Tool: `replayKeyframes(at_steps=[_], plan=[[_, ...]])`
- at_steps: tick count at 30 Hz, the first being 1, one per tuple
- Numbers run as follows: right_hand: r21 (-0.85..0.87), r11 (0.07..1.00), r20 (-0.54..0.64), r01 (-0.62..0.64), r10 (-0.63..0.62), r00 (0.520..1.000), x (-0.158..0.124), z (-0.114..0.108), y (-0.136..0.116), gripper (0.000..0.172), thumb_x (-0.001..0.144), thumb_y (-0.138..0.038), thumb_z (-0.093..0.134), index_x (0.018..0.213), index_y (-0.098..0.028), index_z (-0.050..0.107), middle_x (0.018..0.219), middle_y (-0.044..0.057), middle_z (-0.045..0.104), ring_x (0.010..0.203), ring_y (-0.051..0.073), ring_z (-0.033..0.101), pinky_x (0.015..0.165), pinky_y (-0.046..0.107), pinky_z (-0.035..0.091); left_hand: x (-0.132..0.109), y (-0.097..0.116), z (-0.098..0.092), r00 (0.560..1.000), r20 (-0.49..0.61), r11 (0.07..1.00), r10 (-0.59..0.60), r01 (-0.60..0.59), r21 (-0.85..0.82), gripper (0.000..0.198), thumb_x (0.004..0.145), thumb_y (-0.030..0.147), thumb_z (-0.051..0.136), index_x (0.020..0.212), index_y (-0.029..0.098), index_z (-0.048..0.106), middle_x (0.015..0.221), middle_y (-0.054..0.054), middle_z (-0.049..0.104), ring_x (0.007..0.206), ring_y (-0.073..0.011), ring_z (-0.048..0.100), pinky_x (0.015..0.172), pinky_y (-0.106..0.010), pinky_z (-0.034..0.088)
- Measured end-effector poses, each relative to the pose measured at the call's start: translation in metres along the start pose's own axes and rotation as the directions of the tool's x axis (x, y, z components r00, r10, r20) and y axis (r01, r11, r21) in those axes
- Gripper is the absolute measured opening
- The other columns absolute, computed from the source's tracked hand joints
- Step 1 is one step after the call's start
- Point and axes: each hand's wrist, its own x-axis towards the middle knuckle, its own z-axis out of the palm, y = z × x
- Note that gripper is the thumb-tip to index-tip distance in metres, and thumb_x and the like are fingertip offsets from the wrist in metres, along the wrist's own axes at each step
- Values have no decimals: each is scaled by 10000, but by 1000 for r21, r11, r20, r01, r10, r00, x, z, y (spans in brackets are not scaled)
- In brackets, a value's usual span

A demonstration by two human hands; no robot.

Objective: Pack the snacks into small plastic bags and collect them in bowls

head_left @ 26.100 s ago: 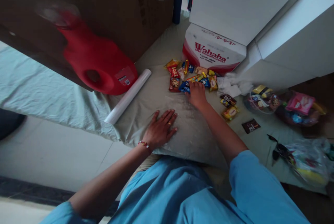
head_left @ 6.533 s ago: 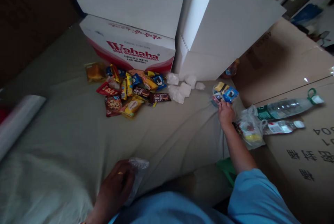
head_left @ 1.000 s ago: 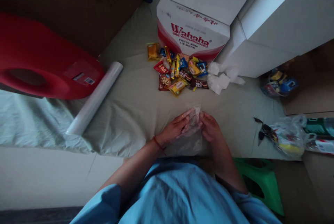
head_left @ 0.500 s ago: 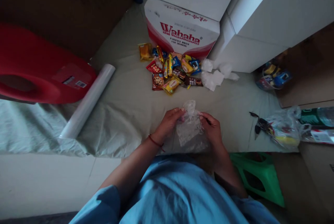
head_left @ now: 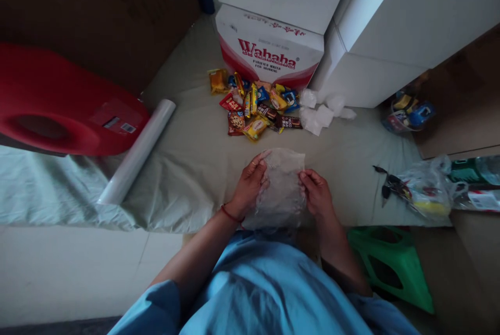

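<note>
A clear plastic bag (head_left: 282, 189) is stretched out between my hands, close to the front edge of the cloth-covered surface. My left hand (head_left: 252, 184) is closed on its left side, with a red cord around the wrist. On the right edge of the bag, my right hand (head_left: 315, 189) pinches the film between thumb and fingers. The bag looks flat, with nothing visible in it. Beyond it lies a pile of wrapped snacks (head_left: 255, 125) in yellow, blue, red and brown packets. Several crumpled white pieces (head_left: 318, 116) lie to their right.
A white and red Wahaba carton (head_left: 269, 53) stands behind the snacks. To the left are a plastic film roll (head_left: 136, 152) and a red jug (head_left: 78, 111). On the right lie sunglasses (head_left: 394, 186), a filled plastic bag (head_left: 429, 199) and a tub of packets (head_left: 408, 113). A green stool (head_left: 390, 267) stands below.
The plastic bag, bunched at its top before, is now spread wider and flatter between my hands. My left hand has shifted slightly left. The snacks lie as before.
</note>
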Motion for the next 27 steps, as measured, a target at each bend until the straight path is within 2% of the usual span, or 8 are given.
replayKeyframes(at_steps=[2,7,14,17,19,21,24,27], plan=[[-2,1000,-42,29,-29,999,1,1,-2,405,695,-586,830,854,-233,710,625,-43,507,530,107,397,489,244,330,0,-2,-2,999,-30,1000,18,-18,25,636,865,577,687,1396,239,599,673,64,372,523,-87,314,470,-232,277],[80,997,-7,-12,12,1000,-3,4,-4,395,674,-532,834,914,-246,704,671,-45,524,532,101,401,479,244,321,-4,-5,-7,999,-21,995,25,-23,94,620,892,593,651,1407,249,605,648,60,376,518,-99,324,475,-243,286],[-117,977,-104,179,-191,976,-6,7,3,278,799,-461,741,1007,-280,777,643,-32,528,540,126,419,515,267,355,-5,-14,-16,985,-90,946,146,-112,303,523,926,497,629,1374,233,583,750,31,494,609,-120,441,583,-252,399],[-271,903,-80,333,-366,927,-11,4,0,210,869,-403,699,1018,-306,810,792,13,628,690,163,542,634,294,446,-8,-12,-18,897,-244,846,368,-213,490,585,809,362,754,1345,233,558,1023,-32,579,889,-167,565,778,-276,475],[-357,830,-25,428,-466,884,-16,1,-3,208,908,-351,659,1035,-332,823,858,30,648,783,186,586,717,322,481,-14,-6,-15,841,-266,783,471,-260,565,463,779,327,772,1209,233,628,1093,-50,584,979,-185,565,824,-282,471],[-410,769,18,491,-531,847,-22,-1,-7,235,929,-310,628,1043,-357,828,876,37,646,819,199,601,756,344,495,-21,1,-7,888,-195,813,416,-268,516,253,827,361,737,1029,219,686,973,-36,606,880,-167,561,766,-270,454],[-463,706,50,536,-583,811,-28,-2,-11,262,950,-285,607,1059,-374,828,896,46,646,826,205,612,765,361,503,-31,9,8,995,-21,960,102,-93,263,299,869,478,688,873,179,705,701,9,535,609,-108,441,571,-244,346],[-495,647,76,580,-633,770,-32,-2,-12,274,972,-269,600,1089,-377,823,910,51,652,827,201,622,756,357,506,-35,10,21,984,109,990,-139,135,44,414,853,566,683,858,152,709,665,16,504,514,-70,335,472,-235,202]])
